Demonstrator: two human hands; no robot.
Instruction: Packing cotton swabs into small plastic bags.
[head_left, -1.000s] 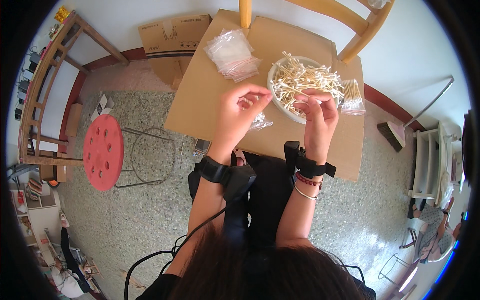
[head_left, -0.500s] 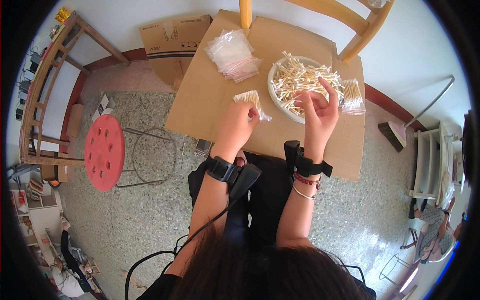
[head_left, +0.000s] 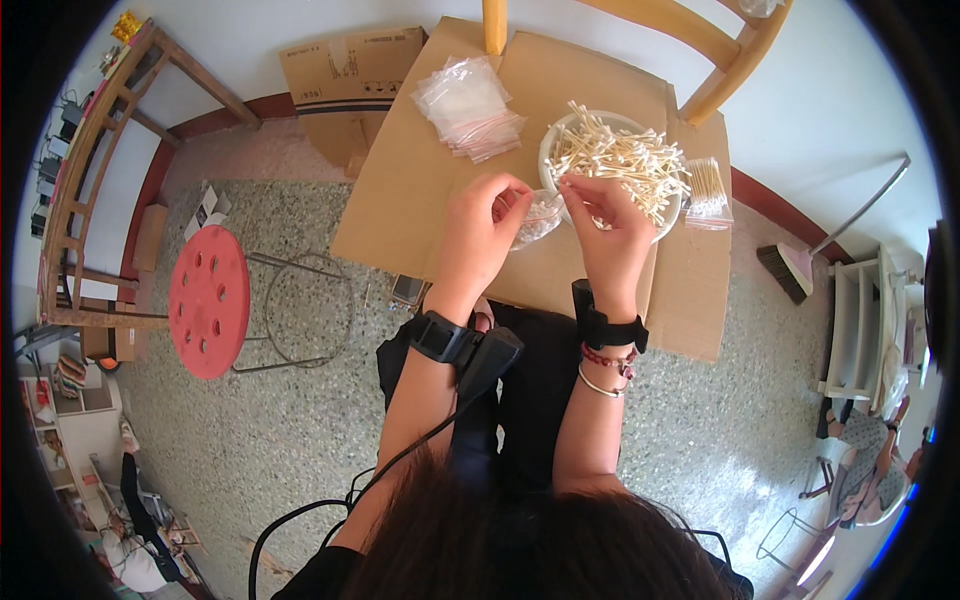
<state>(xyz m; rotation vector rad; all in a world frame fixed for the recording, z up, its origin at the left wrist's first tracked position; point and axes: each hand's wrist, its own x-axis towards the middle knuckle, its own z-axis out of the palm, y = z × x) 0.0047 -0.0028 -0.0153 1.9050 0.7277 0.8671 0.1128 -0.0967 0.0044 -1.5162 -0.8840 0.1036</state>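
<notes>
A small clear zip bag with cotton swabs (head_left: 538,220) is pinched at its upper edge by my left hand (head_left: 484,232), whose fingers are closed. At the bag's other upper corner the thumb and forefinger of my right hand (head_left: 608,228) press together on the edge. Just behind my right hand stands a round white bowl (head_left: 547,160) heaped with loose cotton swabs (head_left: 620,155). A filled bag of swabs (head_left: 708,192) lies to the right of the bowl. Flat clear zip bags (head_left: 463,100) are stacked at the far left of the cardboard (head_left: 400,220).
The cardboard covers a wooden chair seat (head_left: 735,60) in front of my knees. A red round stool (head_left: 208,302) stands at the left. A broom (head_left: 785,270) leans by the right wall, and a large cardboard box (head_left: 350,75) stands behind on the left.
My right hand has come down and left from above the bowl to the bag and closed on its edge. My left hand has turned the bag and brought it slightly right.
</notes>
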